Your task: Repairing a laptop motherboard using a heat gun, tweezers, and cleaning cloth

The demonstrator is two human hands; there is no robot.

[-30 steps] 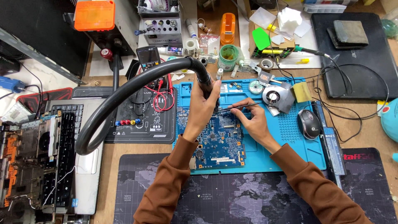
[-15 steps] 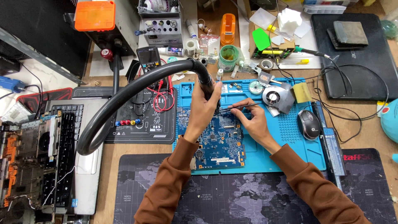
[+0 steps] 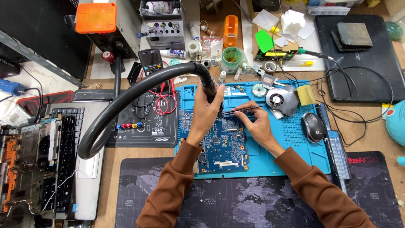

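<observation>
Both hands work over the top edge of a blue circuit board (image 3: 223, 145). Left hand (image 3: 207, 110) is closed around the black handle at the end of a thick black hose (image 3: 126, 97); the tip is hidden behind the fingers and appears to point down at the board. Right hand (image 3: 255, 122) pinches a pair of thin tweezers (image 3: 236, 110), whose points reach left toward the left hand, just above the board's upper edge.

Surroundings, largest to smallest:
- Wooden desk (image 3: 367, 126) carries everything.
- Dark desk mat with a map print (image 3: 253, 202) lies under both forearms.
- Blue work mat (image 3: 295, 139) holds the board, which lies flat on its left half.
- Closed black laptop (image 3: 371, 63) sits at the upper right.
- Opened laptop with exposed keyboard (image 3: 63, 143) sits at the left; the hose loops over it.
- Small fan (image 3: 276, 100) rests on the blue mat, near the right hand.
- Black mouse (image 3: 313, 125) lies on the mat's right part, well apart from the board.
- Yellow sponge (image 3: 306, 94) lies just beside the fan.
</observation>
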